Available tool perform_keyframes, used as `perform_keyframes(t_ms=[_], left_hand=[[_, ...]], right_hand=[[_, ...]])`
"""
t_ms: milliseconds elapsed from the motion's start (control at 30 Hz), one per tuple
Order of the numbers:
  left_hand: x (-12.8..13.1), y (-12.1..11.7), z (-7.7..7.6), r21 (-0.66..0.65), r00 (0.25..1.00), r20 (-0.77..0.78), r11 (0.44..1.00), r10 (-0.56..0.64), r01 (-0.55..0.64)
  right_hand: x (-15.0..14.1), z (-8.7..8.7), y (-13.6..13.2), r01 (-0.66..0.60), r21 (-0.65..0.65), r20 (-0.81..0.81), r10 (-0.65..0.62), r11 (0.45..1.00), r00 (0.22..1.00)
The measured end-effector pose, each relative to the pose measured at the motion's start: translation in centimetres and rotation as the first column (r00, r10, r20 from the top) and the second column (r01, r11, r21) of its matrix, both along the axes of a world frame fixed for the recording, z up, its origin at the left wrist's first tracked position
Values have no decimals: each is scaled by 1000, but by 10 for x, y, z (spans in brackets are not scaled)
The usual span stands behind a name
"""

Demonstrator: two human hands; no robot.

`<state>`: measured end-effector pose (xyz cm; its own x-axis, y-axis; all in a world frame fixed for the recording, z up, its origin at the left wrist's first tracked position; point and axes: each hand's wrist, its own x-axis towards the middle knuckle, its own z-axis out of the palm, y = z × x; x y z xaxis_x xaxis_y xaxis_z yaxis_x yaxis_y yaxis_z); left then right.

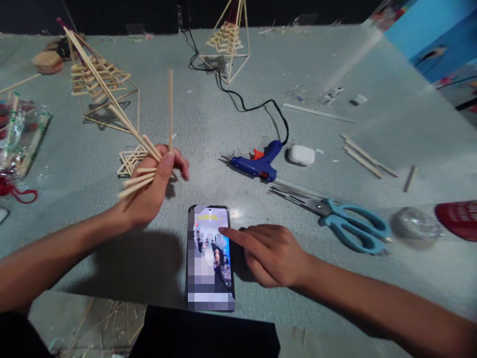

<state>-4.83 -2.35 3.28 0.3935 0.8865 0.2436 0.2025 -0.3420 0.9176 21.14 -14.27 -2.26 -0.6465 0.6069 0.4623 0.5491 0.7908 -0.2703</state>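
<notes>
Grey-green tabletop with soft glare, dark panel behind, bright blue surface at upper right, littered floor below.

A craft workspace: glue gun; scissors; wooden sticks.

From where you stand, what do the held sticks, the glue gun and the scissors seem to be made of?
Sticks: probably bare wood, matte, given their pale tan colour.
Glue gun: likely hard plastic, judging by its smooth, moulded-looking blue body.
Scissors: grey blades, seemingly metal; light-blue handles, rounded and smooth like plastic, though a rubbery coating is possible.
</notes>
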Motion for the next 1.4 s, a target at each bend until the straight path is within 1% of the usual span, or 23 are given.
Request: perform_keyframes(t_ms=[100,200,267,333,433,533,600,700,833,967,1100,1233,1400], left_hand=[[5,-2,-1,-148,987,161,988,-26,50],[8,-3,-1,-291,936,351,949,-13,122],[8,-3,-1,-351,911,413,919,-20,179],[5,-1,-3,-375,891,453,898,-37,228],[2,1,-8,-357,877,479,902,-47,244],[1,3,-13,-317,877,475,915,-74,249],[0,3,-16,-311,878,470,914,-91,261],[-1,3,-17,-320,877,466,903,-115,288],[-2,3,-17,-264,882,447,920,-149,289],[-1,2,-17,-275,896,425,925,-127,262],[1,1,-19,-305,891,445,920,-90,245],[3,1,-21,-265,870,484,932,-92,246],[3,0,-21,-254,888,455,945,-70,204]], right_hand=[[1,1,0,-16,-2,-11,16,1000,1000],[2,1,-1,-16,-1,-11,16,1000,1000],[2,2,-1,-22,-1,-13,22,1000,1000],[3,2,-1,-28,4,-21,28,1000,999],[2,2,-1,-33,4,-29,33,999,999],[2,2,0,-46,-6,-38,45,999,998],[2,3,0,-50,-10,-39,50,999,998],[2,4,1,-59,-10,-41,59,998,997],[1,4,1,-67,-10,-51,66,998,997],[1,3,1,-58,-6,-41,58,998,997],[1,3,1,-55,1,-46,55,998,997],[2,4,1,-61,-7,-48,61,998,997],[2,3,1,-58,-13,-55,58,998,997]])
